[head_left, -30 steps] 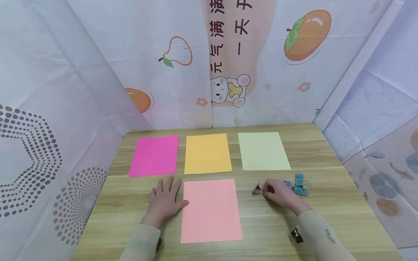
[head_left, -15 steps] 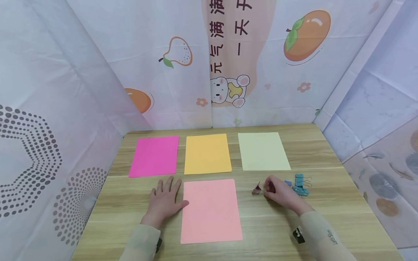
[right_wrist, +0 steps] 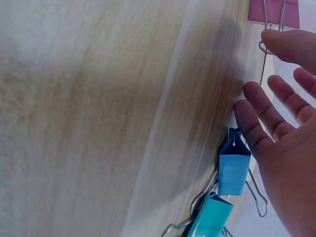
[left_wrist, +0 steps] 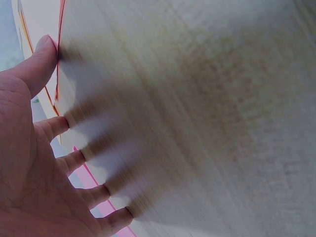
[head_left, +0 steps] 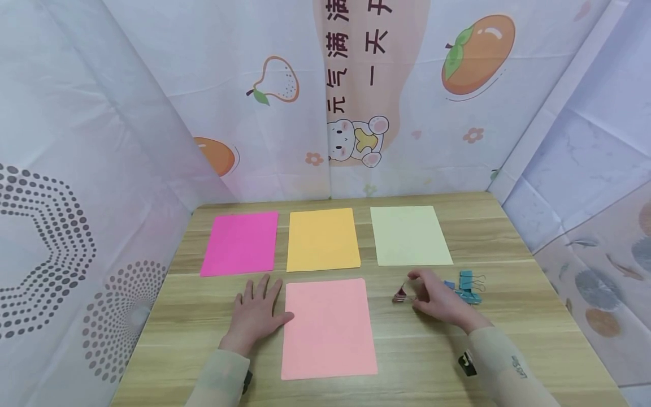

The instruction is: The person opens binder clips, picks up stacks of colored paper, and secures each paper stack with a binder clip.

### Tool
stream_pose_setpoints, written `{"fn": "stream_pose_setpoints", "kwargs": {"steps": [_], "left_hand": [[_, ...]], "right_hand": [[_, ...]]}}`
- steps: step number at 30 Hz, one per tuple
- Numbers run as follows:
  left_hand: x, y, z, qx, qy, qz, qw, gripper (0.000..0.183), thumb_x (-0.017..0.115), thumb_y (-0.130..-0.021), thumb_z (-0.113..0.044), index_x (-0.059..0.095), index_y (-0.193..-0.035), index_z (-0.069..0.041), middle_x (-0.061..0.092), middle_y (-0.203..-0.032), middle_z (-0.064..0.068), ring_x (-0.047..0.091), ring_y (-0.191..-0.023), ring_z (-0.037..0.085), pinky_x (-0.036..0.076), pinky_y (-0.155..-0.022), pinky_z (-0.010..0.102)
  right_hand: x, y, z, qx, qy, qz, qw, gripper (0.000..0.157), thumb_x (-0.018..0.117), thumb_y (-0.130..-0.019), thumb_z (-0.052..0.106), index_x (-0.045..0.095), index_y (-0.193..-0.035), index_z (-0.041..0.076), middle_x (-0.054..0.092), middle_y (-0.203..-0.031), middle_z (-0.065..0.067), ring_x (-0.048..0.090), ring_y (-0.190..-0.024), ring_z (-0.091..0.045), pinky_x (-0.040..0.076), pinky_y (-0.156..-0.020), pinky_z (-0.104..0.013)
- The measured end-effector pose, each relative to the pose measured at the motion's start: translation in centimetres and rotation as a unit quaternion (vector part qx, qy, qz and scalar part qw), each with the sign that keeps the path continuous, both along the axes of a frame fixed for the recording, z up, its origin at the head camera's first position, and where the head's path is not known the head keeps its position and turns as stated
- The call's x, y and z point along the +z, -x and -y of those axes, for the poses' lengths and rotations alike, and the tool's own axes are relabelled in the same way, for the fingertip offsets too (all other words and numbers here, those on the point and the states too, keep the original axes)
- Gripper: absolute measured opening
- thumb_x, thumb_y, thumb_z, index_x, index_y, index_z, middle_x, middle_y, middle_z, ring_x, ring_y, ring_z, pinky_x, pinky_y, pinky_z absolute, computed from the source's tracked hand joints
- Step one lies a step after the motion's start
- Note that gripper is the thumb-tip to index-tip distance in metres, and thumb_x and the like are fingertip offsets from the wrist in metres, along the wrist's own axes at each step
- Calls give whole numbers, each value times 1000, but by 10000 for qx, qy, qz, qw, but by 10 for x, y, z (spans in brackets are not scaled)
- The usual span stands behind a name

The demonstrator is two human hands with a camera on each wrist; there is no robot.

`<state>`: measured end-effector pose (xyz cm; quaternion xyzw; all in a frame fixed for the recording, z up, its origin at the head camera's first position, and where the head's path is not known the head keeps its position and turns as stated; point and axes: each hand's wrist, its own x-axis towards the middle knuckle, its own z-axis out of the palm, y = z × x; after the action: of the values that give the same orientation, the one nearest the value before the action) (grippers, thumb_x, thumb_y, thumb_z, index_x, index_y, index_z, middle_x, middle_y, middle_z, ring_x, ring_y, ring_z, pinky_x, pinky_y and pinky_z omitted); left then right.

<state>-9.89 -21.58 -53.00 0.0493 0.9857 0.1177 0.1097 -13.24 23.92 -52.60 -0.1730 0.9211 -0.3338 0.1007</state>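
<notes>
My left hand [head_left: 256, 311] lies flat with spread fingers on the wooden table, its thumb tip at the left edge of a light pink paper square [head_left: 329, 328]. To the right of that paper lies a dark pink binder clip [head_left: 400, 294] with its wire handles out. My right hand [head_left: 439, 297] is beside it, thumb and fingers parted around the handles. In the right wrist view the thumb [right_wrist: 291, 47] overlaps a handle's looped end, while the other fingers are loosely extended. Below those fingers stand a blue binder clip [right_wrist: 234, 173] and a teal binder clip [right_wrist: 212, 217].
Along the back of the table lie a magenta paper square [head_left: 241, 243], an orange-yellow one [head_left: 323, 239] and a pale green one [head_left: 411, 236]. A teal binder clip [head_left: 465, 280] lies right of my right hand. A printed curtain [head_left: 229, 113] hangs behind.
My right hand's fingers have spread from a pinch at the dark pink clip's handles, and the hand has shifted slightly right. The clip and left hand have stayed put.
</notes>
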Motion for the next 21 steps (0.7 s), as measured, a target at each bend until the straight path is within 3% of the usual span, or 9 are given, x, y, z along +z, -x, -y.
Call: {"fn": "stream_pose_setpoints", "kwargs": {"steps": [6, 21], "left_hand": [[-2, 1, 1, -7, 32, 0, 10000, 91, 65, -88, -66, 36, -160, -19, 22, -168, 18, 16, -149, 58, 20, -110, 78], [-1, 1, 1, 0, 47, 18, 10000, 90, 65, -89, -65, 35, -160, -19, 22, -168, 18, 16, -149, 58, 21, -110, 78]], "right_hand": [[-1, 0, 1, 109, -67, 14, 9999, 60, 76, -87, 3, 47, -139, 1, 54, -139, -20, 57, -124, -38, 49, -101, -57], [-1, 1, 1, 416, -73, -68, 9991, 53, 78, -87, 4, 52, -133, 2, 59, -131, -16, 60, -120, -38, 50, -99, -56]]}}
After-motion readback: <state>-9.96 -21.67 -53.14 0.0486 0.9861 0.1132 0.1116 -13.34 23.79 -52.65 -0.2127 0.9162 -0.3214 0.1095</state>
